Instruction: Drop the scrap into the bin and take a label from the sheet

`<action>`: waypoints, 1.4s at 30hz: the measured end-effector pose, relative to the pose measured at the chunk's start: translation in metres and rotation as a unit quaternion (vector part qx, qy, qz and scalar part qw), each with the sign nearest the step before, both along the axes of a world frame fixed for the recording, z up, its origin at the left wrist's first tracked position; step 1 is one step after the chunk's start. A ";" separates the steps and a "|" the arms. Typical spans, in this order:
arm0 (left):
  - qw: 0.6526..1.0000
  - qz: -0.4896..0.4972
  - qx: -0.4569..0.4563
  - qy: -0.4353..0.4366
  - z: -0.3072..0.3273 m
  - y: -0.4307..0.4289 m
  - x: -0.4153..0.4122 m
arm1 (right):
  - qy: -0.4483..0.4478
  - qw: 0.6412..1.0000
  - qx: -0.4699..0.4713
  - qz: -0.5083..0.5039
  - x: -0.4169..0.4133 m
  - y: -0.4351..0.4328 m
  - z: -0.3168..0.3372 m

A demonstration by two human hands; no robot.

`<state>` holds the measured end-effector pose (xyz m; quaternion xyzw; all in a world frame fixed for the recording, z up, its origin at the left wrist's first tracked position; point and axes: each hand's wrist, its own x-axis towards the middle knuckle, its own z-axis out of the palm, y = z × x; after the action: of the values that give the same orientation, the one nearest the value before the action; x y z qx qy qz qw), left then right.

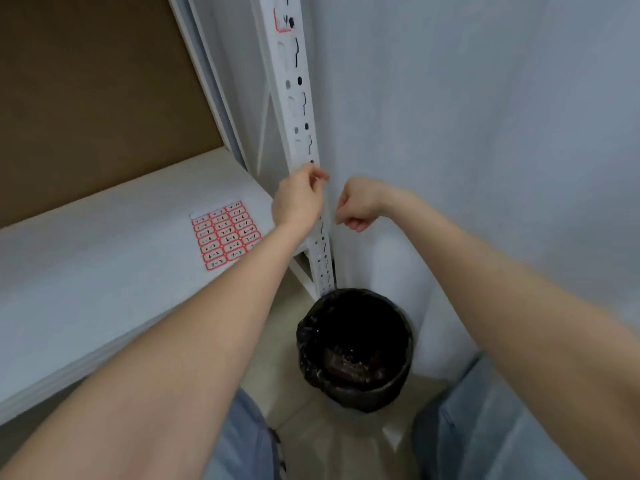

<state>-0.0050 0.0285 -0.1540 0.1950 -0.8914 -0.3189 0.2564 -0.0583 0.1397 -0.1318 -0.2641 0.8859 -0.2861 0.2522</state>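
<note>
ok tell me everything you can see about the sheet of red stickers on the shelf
The sticker sheet lies flat on the white shelf, near its right end beside the upright post. It looks like paper: rows of small red-bordered labels in three columns, each with handwritten black numbers. Its top-left corner shows bare white backing. Neither hand touches it; the left hand is nearest.

White metal shelf post (298, 109) with rows of dark slots and holes, plus a red-outlined label with black writing up top. Sticker sheet (227, 233) is red-bordered white labels with black numbers, on a white shelf (104, 258). Black bin (355, 348), shiny black liner. Pale grey-blue wall (485, 116), brown board (97, 91), blue jeans (491, 420).
</note>
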 end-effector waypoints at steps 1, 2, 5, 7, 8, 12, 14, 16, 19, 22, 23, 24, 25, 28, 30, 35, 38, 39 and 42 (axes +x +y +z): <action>0.997 -0.047 -0.017 -0.062 -0.014 0.002 0.004 | -0.007 1.000 0.020 0.007 0.003 0.003 -0.013; 0.988 -0.091 -0.023 -0.126 -0.025 0.004 0.008 | -0.014 0.999 0.036 0.011 0.007 0.007 -0.027; 0.935 -0.182 -0.018 -0.303 -0.051 0.015 0.014 | -0.027 0.996 0.076 0.029 0.018 0.017 -0.058; 0.919 -0.190 0.015 -0.346 -0.061 0.018 0.017 | -0.035 0.994 0.097 0.039 0.022 0.022 -0.070; 0.918 -0.188 0.027 -0.348 -0.063 0.019 0.018 | -0.038 0.994 0.098 0.038 0.023 0.024 -0.075; 0.921 -0.181 0.020 -0.345 -0.063 0.020 0.019 | -0.011 0.997 0.073 0.022 0.024 0.025 -0.080; 0.927 -0.170 0.004 -0.334 -0.059 0.020 0.019 | -0.021 0.998 0.054 0.019 0.024 0.023 -0.079; 0.936 -0.150 -0.016 -0.317 -0.053 0.019 0.020 | -0.027 0.999 0.037 0.020 0.026 0.022 -0.074; 0.959 -0.100 -0.056 -0.260 -0.035 0.015 0.020 | 0.022 1.000 0.001 0.002 0.026 0.017 -0.054; 0.987 -0.040 -0.058 -0.147 -0.011 0.009 0.016 | 0.086 0.994 -0.060 -0.045 0.021 0.007 -0.027; 0.993 -0.024 -0.049 -0.108 -0.001 0.008 0.015 | 0.099 0.988 -0.094 -0.068 0.019 0.004 -0.017; 0.997 -0.009 -0.039 -0.071 0.009 0.007 0.014 | 0.110 0.980 -0.137 -0.097 0.017 0.000 -0.007; 0.999 0.002 -0.031 -0.031 0.021 0.005 0.014 | 0.123 0.967 -0.185 -0.128 0.015 -0.004 0.004; 0.995 0.011 -0.029 0.094 0.054 0.001 0.011 | 0.177 0.910 -0.320 -0.194 0.011 -0.014 0.038; 0.985 0.024 -0.043 0.165 0.077 -0.004 0.009 | 0.217 0.869 -0.392 -0.211 0.008 -0.020 0.060; 0.970 0.058 -0.067 0.228 0.119 -0.019 0.000 | 0.316 0.814 -0.453 -0.182 -0.006 -0.043 0.093; 0.975 0.055 -0.058 0.207 0.129 -0.027 -0.009 | 0.378 0.785 -0.463 -0.163 -0.014 -0.054 0.098; 0.977 0.052 -0.052 0.198 0.130 -0.029 -0.013 | 0.398 0.774 -0.466 -0.158 -0.018 -0.058 0.099; 0.980 0.027 -0.031 0.193 0.131 -0.034 -0.024 | 0.416 0.760 -0.479 -0.143 -0.026 -0.069 0.098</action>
<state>-0.0293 -0.0058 -0.0233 0.1457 -0.8288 -0.3160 0.4381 -0.0844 0.0712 -0.0334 -0.3138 0.6787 -0.5676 -0.3446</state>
